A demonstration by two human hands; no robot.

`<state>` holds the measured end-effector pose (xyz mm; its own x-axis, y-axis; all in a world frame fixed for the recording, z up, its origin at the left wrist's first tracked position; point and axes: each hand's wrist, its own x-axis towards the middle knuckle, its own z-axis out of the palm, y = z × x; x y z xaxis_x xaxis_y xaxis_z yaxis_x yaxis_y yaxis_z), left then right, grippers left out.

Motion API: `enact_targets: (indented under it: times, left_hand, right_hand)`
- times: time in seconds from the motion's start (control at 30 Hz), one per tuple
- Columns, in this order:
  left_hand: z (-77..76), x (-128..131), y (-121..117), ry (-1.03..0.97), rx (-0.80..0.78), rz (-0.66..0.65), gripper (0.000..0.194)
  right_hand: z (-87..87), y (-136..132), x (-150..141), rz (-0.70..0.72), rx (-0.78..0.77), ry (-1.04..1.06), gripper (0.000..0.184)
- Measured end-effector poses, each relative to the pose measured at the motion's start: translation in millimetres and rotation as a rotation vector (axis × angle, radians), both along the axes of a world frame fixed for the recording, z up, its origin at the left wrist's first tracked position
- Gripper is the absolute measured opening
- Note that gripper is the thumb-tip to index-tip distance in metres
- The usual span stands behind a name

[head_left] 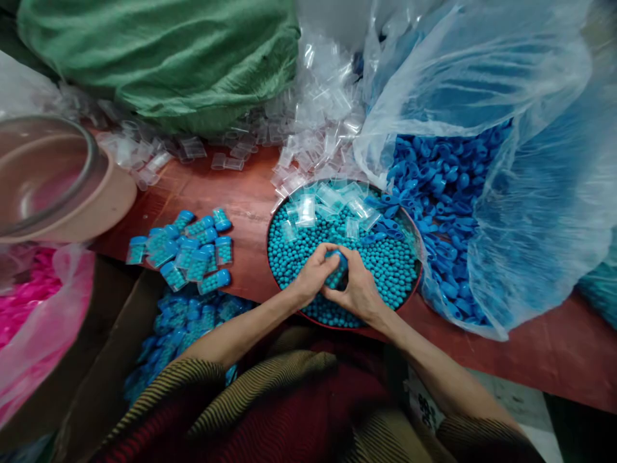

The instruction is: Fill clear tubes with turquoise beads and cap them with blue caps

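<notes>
Over a round tray [268, 247] of turquoise beads [390, 276], my left hand [313, 273] and my right hand [359, 286] close together around one small clear container with a blue cap [340, 260]. Turquoise beads seem to show through its wall, though fingers cover much of it. On the beads at the tray's far side lie several clear empty tubes [306, 211] and several blue plastic caps [385, 228]. To the left on the red table [255, 193], a group of capped, bead-filled containers [197, 263] lies loosely piled.
A plastic bag of blue caps [443, 173] spreads at right. Clear tubes [318, 103] heap behind the tray beside a green sack [168, 58]. Basins [110, 193] stand at left, above a bag of pink pieces [29, 289]. More filled containers [178, 334] lie below the table edge.
</notes>
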<state>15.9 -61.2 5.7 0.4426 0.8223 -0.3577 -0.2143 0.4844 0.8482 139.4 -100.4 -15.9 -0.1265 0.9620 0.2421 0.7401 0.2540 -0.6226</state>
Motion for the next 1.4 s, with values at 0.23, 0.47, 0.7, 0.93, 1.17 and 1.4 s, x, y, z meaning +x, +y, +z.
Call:
enact_targets:
  times: [0.23, 0.47, 0.7, 0.93, 1.17, 1.4]
  left_hand:
    - [10.3, -46.7, 10.9, 0.110, -0.085, -0.185, 0.051]
    - [19.2, -146.9, 15.0, 1.210, 0.626, 0.179, 0.041]
    - [6.2, -73.8, 31.2, 1.347, 1.188, -0.064, 0.036]
    - [12.4, -7.7, 54.7, 1.252, 1.185, -0.237, 0.034]
    - [-14.3, -2.4, 26.5, 1.254, 0.959, -0.358, 0.024]
    - [-23.2, -3.6, 33.0, 1.094, 0.968, -0.393, 0.023]
  right_hand:
    - [7.8, -2.5, 13.4, 0.116, -0.236, 0.082, 0.097]
    - [2.2, 1.8, 44.3, 0.075, -0.101, 0.042, 0.024]
    - [3.8, 44.6, 53.2, -0.113, -0.027, -0.281, 0.035]
    - [8.8, 44.0, 53.3, -0.165, 0.028, -0.412, 0.028]
    - [0.2, 16.1, 28.1, 0.010, -0.105, -0.464, 0.020]
    - [5.5, 31.9, 67.6, -0.166, -0.080, -0.446, 0.021]
